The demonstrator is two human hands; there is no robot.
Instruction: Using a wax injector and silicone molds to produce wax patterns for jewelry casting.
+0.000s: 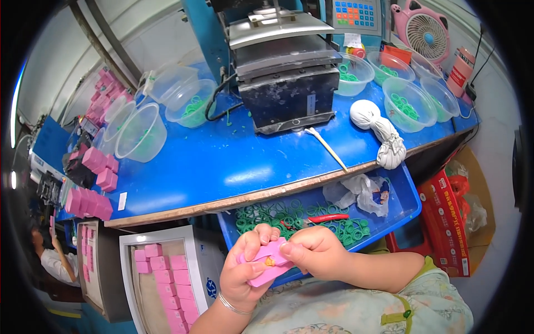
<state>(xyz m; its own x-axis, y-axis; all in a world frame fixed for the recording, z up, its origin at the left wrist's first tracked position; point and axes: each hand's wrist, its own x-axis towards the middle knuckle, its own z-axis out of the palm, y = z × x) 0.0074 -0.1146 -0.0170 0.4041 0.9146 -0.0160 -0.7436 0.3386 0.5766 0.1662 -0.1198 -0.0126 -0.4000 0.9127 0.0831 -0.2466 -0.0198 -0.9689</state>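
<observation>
My left hand (240, 278) grips a pink rubbery block (271, 274) in front of my body. The fingers and thumb of my right hand (320, 253) pinch the block's right end. Its upper part is parted from the lower part, and a small yellow piece (270, 261) shows in the gap. Just beyond my hands, a blue tray (410, 207) holds many green rings (258, 218), red-handled pliers (329, 217) and a crumpled white plastic bag (364, 196). My fingers hide part of the block.
A dark press machine (289, 97) stands on the blue table (222, 167). Plastic bowls (142, 136) flank it; a stick (328, 149) and white cloth bundle (378, 131) lie near the edge. Lower left, an open case (130, 289) holds pink blocks (167, 276). Another person (58, 261) sits far left.
</observation>
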